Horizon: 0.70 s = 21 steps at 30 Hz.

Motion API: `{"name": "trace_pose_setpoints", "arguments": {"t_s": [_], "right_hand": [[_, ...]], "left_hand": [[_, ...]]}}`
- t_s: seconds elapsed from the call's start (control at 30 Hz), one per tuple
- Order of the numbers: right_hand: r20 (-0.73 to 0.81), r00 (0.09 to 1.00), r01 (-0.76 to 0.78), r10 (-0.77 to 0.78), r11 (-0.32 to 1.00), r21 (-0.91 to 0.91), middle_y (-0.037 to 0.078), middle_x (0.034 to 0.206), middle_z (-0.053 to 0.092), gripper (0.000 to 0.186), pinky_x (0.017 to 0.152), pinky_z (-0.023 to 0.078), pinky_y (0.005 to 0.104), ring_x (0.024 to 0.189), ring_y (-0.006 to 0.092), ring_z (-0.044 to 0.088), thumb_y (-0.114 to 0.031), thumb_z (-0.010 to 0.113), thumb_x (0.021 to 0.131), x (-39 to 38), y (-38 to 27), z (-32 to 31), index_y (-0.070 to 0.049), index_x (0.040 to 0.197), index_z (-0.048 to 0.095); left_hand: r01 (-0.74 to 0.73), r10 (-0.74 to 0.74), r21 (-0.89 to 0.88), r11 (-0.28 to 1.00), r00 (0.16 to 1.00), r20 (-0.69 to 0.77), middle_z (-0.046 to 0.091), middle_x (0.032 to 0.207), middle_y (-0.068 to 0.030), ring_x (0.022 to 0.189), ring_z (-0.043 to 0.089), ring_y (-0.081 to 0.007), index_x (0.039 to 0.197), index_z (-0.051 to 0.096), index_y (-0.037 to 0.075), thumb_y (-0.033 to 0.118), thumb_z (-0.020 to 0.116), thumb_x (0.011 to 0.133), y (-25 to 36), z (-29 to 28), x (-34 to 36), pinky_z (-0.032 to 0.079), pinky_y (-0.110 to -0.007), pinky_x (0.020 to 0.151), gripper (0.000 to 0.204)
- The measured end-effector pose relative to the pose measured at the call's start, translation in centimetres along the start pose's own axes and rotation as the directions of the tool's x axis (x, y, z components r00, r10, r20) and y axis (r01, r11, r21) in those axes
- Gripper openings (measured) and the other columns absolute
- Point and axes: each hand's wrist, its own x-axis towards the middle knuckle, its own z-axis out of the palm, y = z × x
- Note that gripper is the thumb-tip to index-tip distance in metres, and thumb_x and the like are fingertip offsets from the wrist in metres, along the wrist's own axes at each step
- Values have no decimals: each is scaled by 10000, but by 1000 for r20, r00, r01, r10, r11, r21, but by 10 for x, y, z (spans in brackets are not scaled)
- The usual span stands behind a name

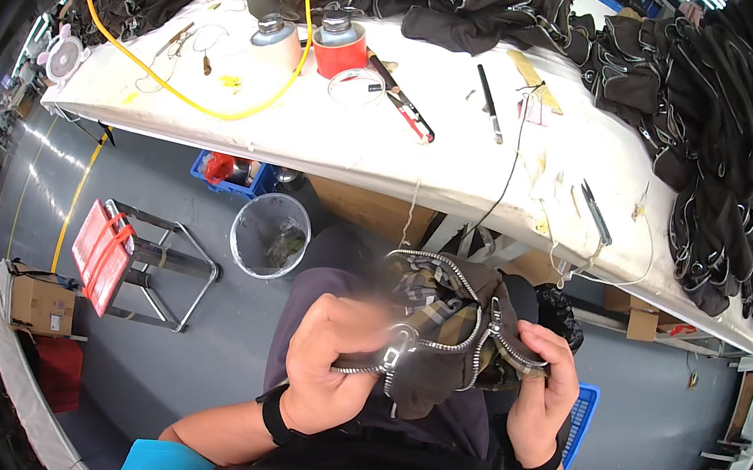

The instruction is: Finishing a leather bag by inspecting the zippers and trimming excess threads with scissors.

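Observation:
Over my lap I hold a dark brown fabric piece (429,384) with silver metal zippers and a plaid lining; whether it is a bag or part of a garment I cannot tell. My left hand (331,353) is closed on its left edge, beside a zipper slider (392,357); part of this hand is blurred. On the other side, my right hand (546,387) pinches the zippered edge between thumb and fingers. A second slider (495,320) sits near those fingers. The zippers are parted, so the plaid lining (431,312) shows between the rows of teeth.
Ahead is a white-topped table (315,119) with jars (341,47), a yellow hose (169,89), a box cutter (410,115) and thread snips (596,213). Dark zippered pieces (727,137) are heaped along it. A lined bin (270,236) and a red-seated stool (102,253) stand left.

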Motion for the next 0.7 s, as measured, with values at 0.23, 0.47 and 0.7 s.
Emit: {"name": "trace_pose_setpoints", "arguments": {"t_s": [0.23,0.47,0.7], "right_hand": [[112,982,172,-151,960,-219,145,959,645,215,735,510,313,882,250,624,16,625,826,6,-28,-1,-16,1037,655],[185,969,129,-166,972,198,154,944,647,91,730,480,275,792,222,615,-43,577,864,24,-31,-7,47,855,584],[582,679,-718,448,239,654,62,913,627,270,748,497,265,795,128,597,-221,527,956,12,-46,-13,17,1082,543]], "left_hand": [[232,-206,-299,926,971,118,500,868,-78,795,594,-186,935,513,32,-164,589,777,-6,-8,-9,488,-302,749,263],[510,-465,-646,568,846,260,515,888,-25,802,497,-111,956,513,49,-40,661,840,0,-17,1,427,-247,776,208],[628,-537,-749,210,715,449,537,928,-15,816,537,-84,985,523,48,6,649,885,-3,-22,6,459,-232,739,167]]}}
